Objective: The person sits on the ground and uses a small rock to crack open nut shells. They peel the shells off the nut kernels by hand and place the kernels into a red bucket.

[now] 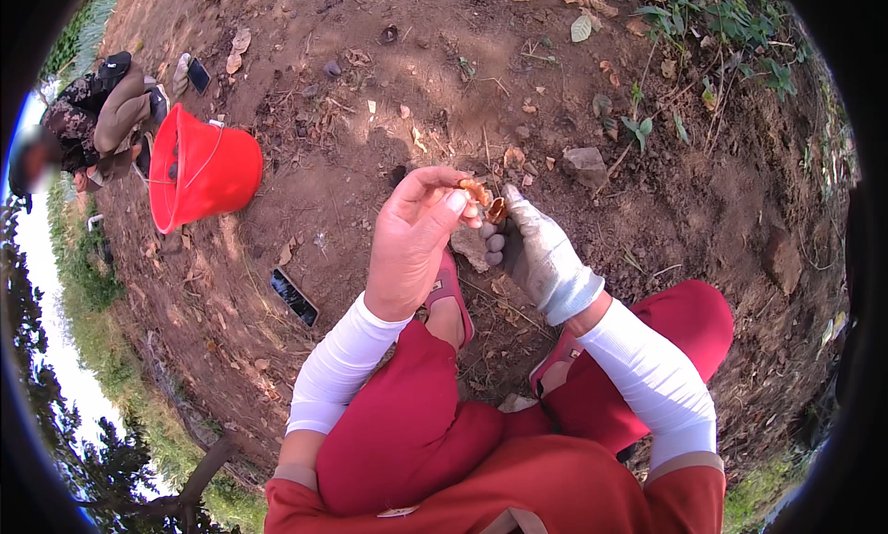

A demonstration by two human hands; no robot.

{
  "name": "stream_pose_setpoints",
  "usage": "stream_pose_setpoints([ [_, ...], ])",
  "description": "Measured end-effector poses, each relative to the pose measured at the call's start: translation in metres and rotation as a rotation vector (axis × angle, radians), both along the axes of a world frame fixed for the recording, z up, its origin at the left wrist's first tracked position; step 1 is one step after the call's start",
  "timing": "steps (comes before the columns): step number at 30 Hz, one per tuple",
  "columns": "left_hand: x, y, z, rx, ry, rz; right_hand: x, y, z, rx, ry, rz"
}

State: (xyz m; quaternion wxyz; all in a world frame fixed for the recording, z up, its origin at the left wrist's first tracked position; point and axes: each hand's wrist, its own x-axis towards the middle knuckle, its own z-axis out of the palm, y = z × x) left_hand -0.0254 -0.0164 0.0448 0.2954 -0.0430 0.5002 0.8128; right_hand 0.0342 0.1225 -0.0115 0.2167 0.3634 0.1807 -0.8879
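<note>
My bare left hand (406, 246) pinches a brown walnut kernel piece (476, 189) between thumb and fingertips. Close beside it, my right hand (544, 256), in a soiled pale glove with grey fingertips, grips a piece of walnut shell (495, 211) whose hollow side faces up. Both hands are raised in front of my knees, nearly touching where the kernel and shell meet. Below them on the soil lies a pale stone (469, 246), partly covered by the hands. White sleeves cover both my forearms.
A red bucket (225, 166) lies tilted at left, dark round things inside. Behind it a person (97, 114) sits low. One smartphone (294, 297) lies left of my foot, another phone (198, 75) beyond the bucket. Stones (586, 166) and leafy plants (742, 21) are at right.
</note>
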Motion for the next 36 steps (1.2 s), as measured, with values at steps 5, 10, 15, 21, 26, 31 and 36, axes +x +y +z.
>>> stream_pose_setpoints([
  [5, 0.001, 0.007, 0.032, 0.151, -0.127, -0.1, 0.015, -0.008, -0.01, 0.171, -0.203, 0.254],
  [10, 0.001, -0.001, 0.049, 0.323, -0.098, -0.157, -0.043, 0.085, 0.025, 0.018, 0.331, -0.589],
  [15, -0.001, 0.011, 0.042, 0.354, -0.271, -0.11, -0.002, 0.032, -0.008, 0.051, -0.088, -0.105],
  [21, -0.002, 0.005, 0.029, 0.421, -0.438, -0.033, -0.001, 0.017, -0.015, 0.132, -0.03, -0.045],
  [26, -0.001, 0.005, 0.031, 0.432, -0.485, -0.029, 0.0, 0.017, -0.014, 0.126, -0.055, -0.014],
  [31, 0.012, 0.008, 0.061, 0.375, -0.419, -0.169, -0.003, 0.015, 0.006, 0.226, -0.061, 0.012],
  [36, 0.029, 0.007, 0.127, 0.588, -0.361, -0.644, 0.003, 0.013, -0.007, 0.145, -0.073, 0.039],
])
